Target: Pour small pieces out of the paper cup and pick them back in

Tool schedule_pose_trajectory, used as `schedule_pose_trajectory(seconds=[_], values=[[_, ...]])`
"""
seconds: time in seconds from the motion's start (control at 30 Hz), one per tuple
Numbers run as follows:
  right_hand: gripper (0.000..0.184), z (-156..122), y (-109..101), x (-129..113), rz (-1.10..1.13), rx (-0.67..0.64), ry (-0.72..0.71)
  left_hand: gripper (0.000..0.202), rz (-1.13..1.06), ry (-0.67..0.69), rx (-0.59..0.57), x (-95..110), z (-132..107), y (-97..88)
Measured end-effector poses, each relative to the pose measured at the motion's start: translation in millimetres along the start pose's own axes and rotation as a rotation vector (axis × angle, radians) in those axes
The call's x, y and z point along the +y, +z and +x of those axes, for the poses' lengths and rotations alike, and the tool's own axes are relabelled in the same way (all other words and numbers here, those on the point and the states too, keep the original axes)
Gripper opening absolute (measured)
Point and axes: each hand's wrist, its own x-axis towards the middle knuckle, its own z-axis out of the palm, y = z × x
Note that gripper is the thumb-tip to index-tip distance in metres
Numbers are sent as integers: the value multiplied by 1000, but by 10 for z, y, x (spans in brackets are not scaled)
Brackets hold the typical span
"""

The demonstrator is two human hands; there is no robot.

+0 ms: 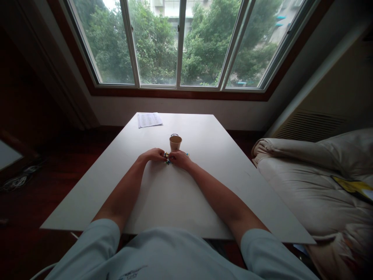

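Note:
My left hand [156, 154] and my right hand [180, 158] meet near the middle of the white table [186, 202], fingers bent and pinched together. Between the fingertips is a cluster of small multicoloured pieces [168, 161] in blue, green and yellow, too small to name. A few more tiny pieces [187, 154] show just past my right hand. Right behind my right hand stands an upright brown paper cup [175, 143]; its lower part is hidden by that hand. What exactly each hand pinches cannot be made out.
Some printed sheets of paper [149, 119] lie at the table's far left corner. A thin dark loop [174, 135] shows behind the cup. To the right is a pale padded sofa [291, 175] with a yellow-and-black item [352, 188] on it. Cables [17, 182] lie on the floor at left.

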Motion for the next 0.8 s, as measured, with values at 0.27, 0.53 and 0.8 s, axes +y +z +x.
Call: schedule_pose_trajectory(seconds=[0.27, 0.53, 0.8], values=[[16, -26, -38, 51, 16, 39, 18, 29, 33, 24, 25, 40, -15, -14], [13, -29, -36, 76, 60, 79, 7, 17, -32, 201, 14, 175, -35, -145], [12, -45, -141, 36, 98, 306, 43, 26, 11, 190, -89, 161, -45, -52]])
